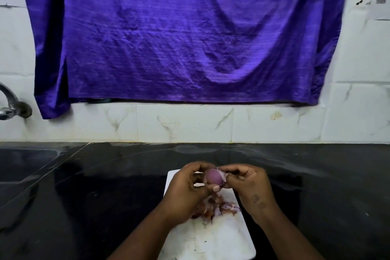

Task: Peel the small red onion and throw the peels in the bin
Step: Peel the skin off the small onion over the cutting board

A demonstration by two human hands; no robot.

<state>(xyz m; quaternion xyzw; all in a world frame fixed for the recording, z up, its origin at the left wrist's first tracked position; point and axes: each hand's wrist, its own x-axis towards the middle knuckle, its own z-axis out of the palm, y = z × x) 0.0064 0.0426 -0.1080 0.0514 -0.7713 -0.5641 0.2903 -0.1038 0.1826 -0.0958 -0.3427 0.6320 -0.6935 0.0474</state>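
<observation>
Left hand (187, 188) and right hand (247, 183) hold the small red onion (213, 177) over a white board (211, 238) on the black table (105, 196).

At far left a metal tap (12, 105) juts from the tiled wall above a dark sink (25, 162); a purple cloth (179, 34) hangs across the wall. The left hand's grip is curled round the onion, thumb beneath it. The right hand's grip pinches a loose flap of skin on the onion's right side. Under the hands, peels (219, 207) lie heaped on the board.
</observation>
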